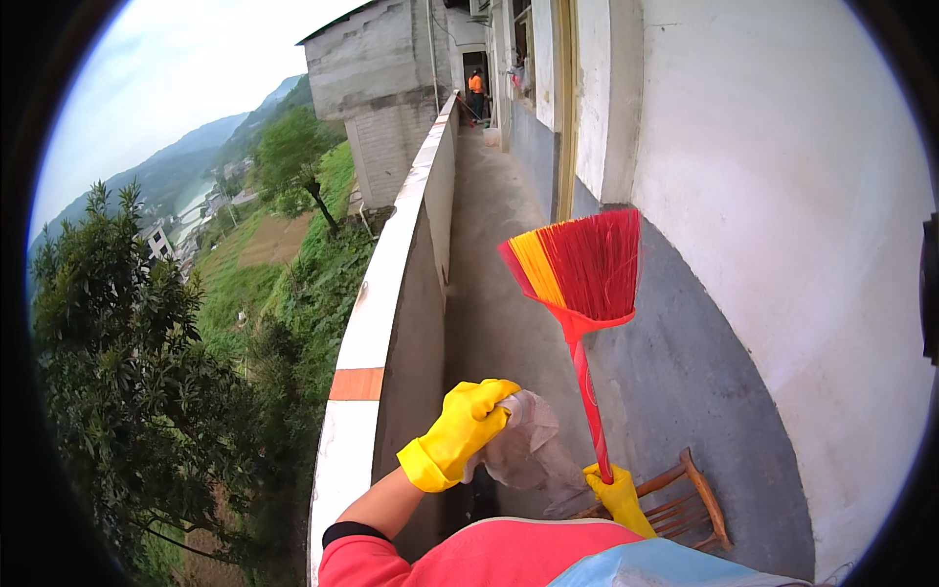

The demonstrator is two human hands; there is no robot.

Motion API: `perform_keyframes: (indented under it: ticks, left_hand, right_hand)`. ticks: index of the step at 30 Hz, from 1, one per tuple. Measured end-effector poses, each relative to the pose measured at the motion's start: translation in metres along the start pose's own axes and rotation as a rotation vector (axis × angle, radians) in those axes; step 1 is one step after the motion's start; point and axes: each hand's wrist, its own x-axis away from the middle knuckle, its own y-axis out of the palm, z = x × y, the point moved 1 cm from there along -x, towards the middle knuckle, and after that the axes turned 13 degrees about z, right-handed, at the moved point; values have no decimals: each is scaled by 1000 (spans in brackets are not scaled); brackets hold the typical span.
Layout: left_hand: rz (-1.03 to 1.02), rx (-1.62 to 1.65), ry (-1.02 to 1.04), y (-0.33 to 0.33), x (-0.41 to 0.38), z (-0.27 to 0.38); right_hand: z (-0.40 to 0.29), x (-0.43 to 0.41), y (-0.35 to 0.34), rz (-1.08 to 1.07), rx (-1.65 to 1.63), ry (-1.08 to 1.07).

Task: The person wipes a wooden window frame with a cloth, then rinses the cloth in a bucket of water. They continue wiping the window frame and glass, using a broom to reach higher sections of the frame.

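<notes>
My left hand [466, 433], in a yellow rubber glove, is closed on a pale, damp-looking cloth [521, 447] that hangs down beside the parapet. In my right hand [618, 495], gloved in the same yellow, is the red handle of a broom [589, 403]. The broom stands head up, its red and yellow bristles [587, 268] fanned out above the handle, in front of the grey lower wall. Part of the cloth lies in front of a wooden chair [708, 499], close to my right hand.
A parapet with a white-tiled top [396, 264] runs along the left, with trees and a slope beyond. The concrete walkway [488, 220] leads to a person in an orange top [476, 84] and a pale bucket [491, 136] at its far end. A white and grey wall [733, 257] borders the right.
</notes>
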Motion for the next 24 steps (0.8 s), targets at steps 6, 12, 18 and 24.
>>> perform_keyframes:
  ticks: [6, 12, 18, 24]
  left_hand:
    - [-217, 304, -182, -19, -144, -89]
    - [-392, 647, -241, -57, -278, -134]
    - [-385, 860, -232, -76, -365, -181]
    - [-221, 821, -333, -101, -489, -229]
  right_hand:
    - [-34, -102, 62, 65, 144, -20]
    - [-70, -208, 116, 97, 141, 95]
    - [-100, -304, 173, 28, 141, 153]
    - [-117, -439, 233, -6, 117, 109]
